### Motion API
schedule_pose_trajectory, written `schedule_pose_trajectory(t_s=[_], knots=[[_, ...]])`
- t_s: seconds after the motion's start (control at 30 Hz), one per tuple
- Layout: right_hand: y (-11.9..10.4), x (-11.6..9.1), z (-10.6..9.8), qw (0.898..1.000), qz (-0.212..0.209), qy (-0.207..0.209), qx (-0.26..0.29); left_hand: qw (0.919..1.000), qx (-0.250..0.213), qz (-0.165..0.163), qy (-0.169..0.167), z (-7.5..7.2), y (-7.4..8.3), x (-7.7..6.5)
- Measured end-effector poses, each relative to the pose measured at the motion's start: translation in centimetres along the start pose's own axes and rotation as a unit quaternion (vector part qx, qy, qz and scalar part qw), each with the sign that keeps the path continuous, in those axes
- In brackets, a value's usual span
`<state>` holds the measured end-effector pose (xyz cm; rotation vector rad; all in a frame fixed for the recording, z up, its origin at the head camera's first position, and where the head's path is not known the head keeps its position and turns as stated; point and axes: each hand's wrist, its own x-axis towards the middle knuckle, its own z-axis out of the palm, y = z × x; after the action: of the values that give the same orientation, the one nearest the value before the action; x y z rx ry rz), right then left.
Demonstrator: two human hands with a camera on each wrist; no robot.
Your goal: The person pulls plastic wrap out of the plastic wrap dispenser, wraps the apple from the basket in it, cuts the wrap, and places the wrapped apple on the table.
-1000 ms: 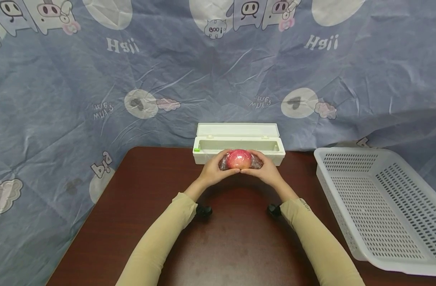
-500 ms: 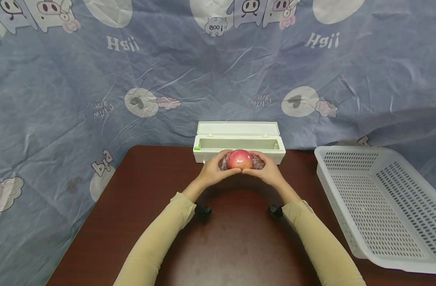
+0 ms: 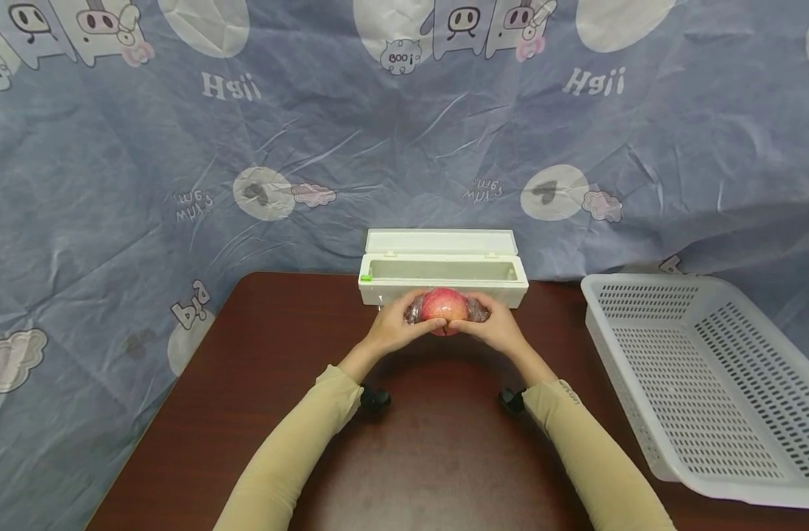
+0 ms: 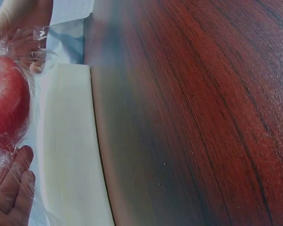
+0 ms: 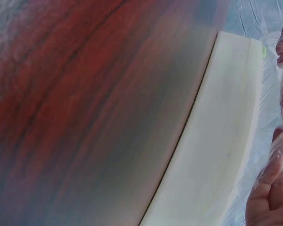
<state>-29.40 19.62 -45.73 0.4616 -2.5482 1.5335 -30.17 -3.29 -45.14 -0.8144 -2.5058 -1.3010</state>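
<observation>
Between both hands, a red apple [image 3: 444, 304] in clear plastic wrap [image 3: 478, 310] is held over the table, in front of a white box. My left hand [image 3: 392, 326] grips its left side and my right hand [image 3: 498, 326] its right. Both thumbs meet on the near side of the fruit, by its stem. Bunched film sticks out at either side, inside the palms. In the left wrist view the apple [image 4: 7, 103] shows its stem, with fingers behind the film. Only a red edge of it appears in the right wrist view, beside curled fingers [image 5: 271, 188].
The long white box [image 3: 372, 295] stands at the table's back edge, its lid [image 3: 440, 240] raised and a green piece [image 3: 366, 278] at its left end. A grey slotted basket [image 3: 633, 420] sits on the right. A patterned blue cloth [image 3: 391, 133] hangs behind the dark wooden table [image 3: 245, 354].
Both hands have come slightly down and nearer with the apple. It has turned in the grip, so its stem now faces the thumbs. The box and basket stay put.
</observation>
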Motion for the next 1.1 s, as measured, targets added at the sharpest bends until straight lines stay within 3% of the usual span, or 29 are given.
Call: schedule_pose_trajectory(t_s=[0.23, 0.5, 0.67, 1.0, 1.1], knots=[[-0.1, -0.4, 0.2, 1.0, -0.005, -0.006, 0.024, 0.9998, 0.017, -0.012, -0.002, 0.0, -0.1, -0.2], [-4.1, -1.7, -0.1, 1.0, 0.002, -0.005, 0.017, 0.9995, 0.016, -0.024, -0.011, -0.3, 0.2, -0.2], [-4.2, -2.1, -0.1, 0.998, 0.043, -0.019, 0.042, 0.9994, 0.013, -0.028, -0.015, -0.3, 0.2, -0.5], [-4.1, -2.5, 0.1, 0.998, 0.049, -0.018, 0.024, 0.9986, 0.029, -0.038, -0.022, -0.1, 0.0, -1.0], [-2.5, -2.1, 0.4, 0.998, 0.056, -0.019, 0.025, 0.9984, 0.031, -0.042, -0.022, 0.0, -0.1, -1.1]])
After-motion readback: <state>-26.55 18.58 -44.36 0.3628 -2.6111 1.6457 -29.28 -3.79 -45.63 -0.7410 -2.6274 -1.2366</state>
